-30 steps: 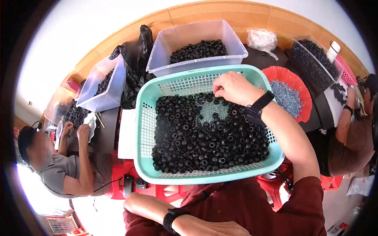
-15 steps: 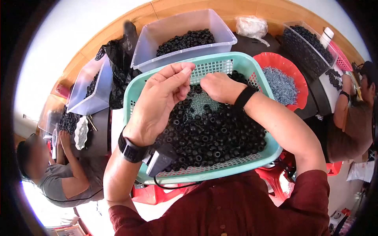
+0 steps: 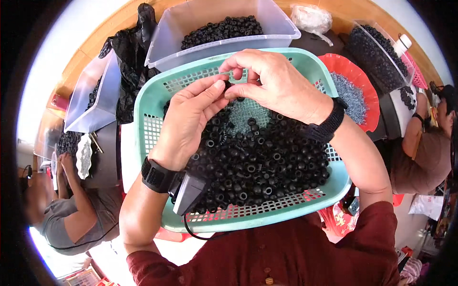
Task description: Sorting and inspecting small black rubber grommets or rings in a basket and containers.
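A teal plastic basket in front of me is filled with several small black ring-shaped parts. Above its far half, my left hand and my right hand meet fingertip to fingertip. Between the fingertips sits one small black ring, pinched from both sides. A black watch with a small grey device hanging from it is on my left wrist, and a black band circles my right wrist.
A clear bin of black rings stands behind the basket, a red bowl of small grey parts to the right, another clear bin farther right. A black bag and a clear bin lie left. Two other people sit at left and right.
My left hand rose from below the basket to meet my right hand above it. Both hands have drawn closer to me and now pinch one ring together.
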`<state>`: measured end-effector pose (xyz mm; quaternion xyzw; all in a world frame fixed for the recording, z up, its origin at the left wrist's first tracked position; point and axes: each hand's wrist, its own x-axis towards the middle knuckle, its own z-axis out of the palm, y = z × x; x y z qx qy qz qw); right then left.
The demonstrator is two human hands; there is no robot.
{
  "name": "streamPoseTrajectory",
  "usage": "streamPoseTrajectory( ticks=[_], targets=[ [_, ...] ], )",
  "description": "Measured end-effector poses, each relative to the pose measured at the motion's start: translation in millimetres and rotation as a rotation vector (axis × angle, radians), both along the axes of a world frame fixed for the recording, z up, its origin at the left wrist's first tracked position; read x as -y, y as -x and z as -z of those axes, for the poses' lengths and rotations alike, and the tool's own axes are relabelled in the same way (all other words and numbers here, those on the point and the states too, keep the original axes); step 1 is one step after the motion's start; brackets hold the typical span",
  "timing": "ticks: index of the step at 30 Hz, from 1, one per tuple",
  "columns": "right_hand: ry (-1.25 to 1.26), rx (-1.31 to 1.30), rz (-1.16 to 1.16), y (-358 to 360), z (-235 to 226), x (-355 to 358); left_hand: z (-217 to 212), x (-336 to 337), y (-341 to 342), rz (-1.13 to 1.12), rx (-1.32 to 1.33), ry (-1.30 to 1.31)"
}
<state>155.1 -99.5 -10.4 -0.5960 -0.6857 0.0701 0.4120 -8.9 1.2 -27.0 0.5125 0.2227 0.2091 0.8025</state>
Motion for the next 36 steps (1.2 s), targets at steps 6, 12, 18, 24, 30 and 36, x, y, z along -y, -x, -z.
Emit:
streamPoseTrajectory(
  ticks=[6,12,18,24,30,36],
  targets=[
    [0.431,0.295,-0.187,-8.2,17.9,7.2,-4.8,-12.4,2.4,-0.076,0.021,-0.051],
    [0.497,0.354,-0.261,-1.4,20.8,12.4,-3.4,-8.9,0.2,-0.006,-0.020,-0.052],
    [0.243,0.369,-0.268,-2.3,37.8,14.0,-8.0,-8.8,1.8,0.066,-0.063,-0.005],
    [0.284,0.380,-0.262,-2.9,33.5,19.1,-8.3,-5.5,0.1,0.032,0.012,0.059],
    [0.187,0.114,-0.064,-7.3,-2.0,8.4,-13.8,-5.8,2.7,0.050,0.039,0.064],
    [0.028,-0.277,0.034,-5.4,-23.6,9.7,-12.0,-8.0,8.8,0.112,0.126,0.078]
  ],
)
